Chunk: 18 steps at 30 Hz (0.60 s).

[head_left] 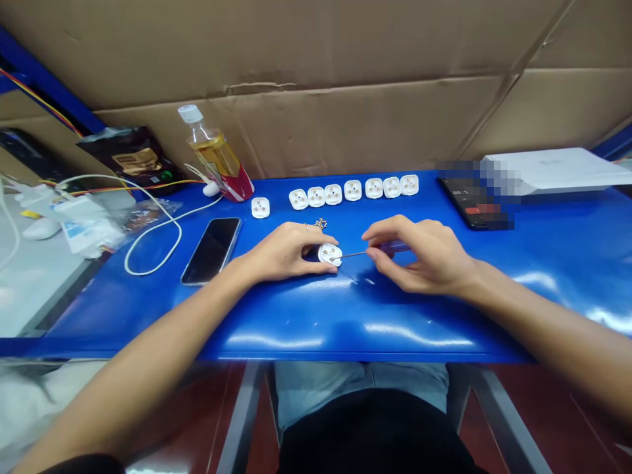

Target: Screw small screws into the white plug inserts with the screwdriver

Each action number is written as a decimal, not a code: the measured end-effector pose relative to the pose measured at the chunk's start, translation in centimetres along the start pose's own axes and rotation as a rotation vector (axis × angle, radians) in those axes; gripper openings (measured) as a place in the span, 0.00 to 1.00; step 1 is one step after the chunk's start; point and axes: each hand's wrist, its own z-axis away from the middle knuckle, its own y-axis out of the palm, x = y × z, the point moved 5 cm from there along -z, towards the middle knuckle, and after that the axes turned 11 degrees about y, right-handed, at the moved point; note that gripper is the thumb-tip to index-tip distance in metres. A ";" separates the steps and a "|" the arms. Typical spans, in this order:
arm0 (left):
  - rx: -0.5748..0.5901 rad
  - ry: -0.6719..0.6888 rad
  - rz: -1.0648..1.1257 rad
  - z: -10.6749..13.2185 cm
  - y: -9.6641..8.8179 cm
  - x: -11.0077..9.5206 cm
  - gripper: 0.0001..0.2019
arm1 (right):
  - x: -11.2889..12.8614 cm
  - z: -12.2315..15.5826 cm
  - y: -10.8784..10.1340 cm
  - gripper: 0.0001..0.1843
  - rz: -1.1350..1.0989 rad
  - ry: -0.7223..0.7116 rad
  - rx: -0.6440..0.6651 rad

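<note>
My left hand [291, 251] grips a white plug housing [330, 254] between thumb and fingers, low over the blue tabletop. Small brass-coloured metal parts show inside the housing. A screwdriver [351, 255] is pinched in my right hand [419, 253], its thin shaft pointing left and its tip at the metal parts. My fingers cover much of its handle. Just behind the housing lies a small pile of screws [320, 224]. Further back, several similar white plug housings [353, 190] stand in a row, with one apart [260, 208] at the left.
A phone [211, 251] lies left of my left hand, near a looped white cable [153, 270]. Behind it are a drink bottle [222, 158] and a dark pouch [135, 158]. At the right are another phone [474, 204] and a white box [557, 170]. Cardboard [345, 125] walls the back.
</note>
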 end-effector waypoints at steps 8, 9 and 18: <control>0.027 -0.034 0.010 0.1 0.0 0.1 0.22 | 0.2 -0.1 0.0 0.10 -0.007 -0.028 0.020; 0.032 -0.034 0.008 0.1 0.0 0.1 0.22 | 0.2 -0.1 0.0 0.09 0.013 -0.035 0.010; 0.019 -0.039 -0.012 0.0 -0.2 0.2 0.22 | 0.0 -0.1 0.1 0.12 -0.007 -0.027 0.038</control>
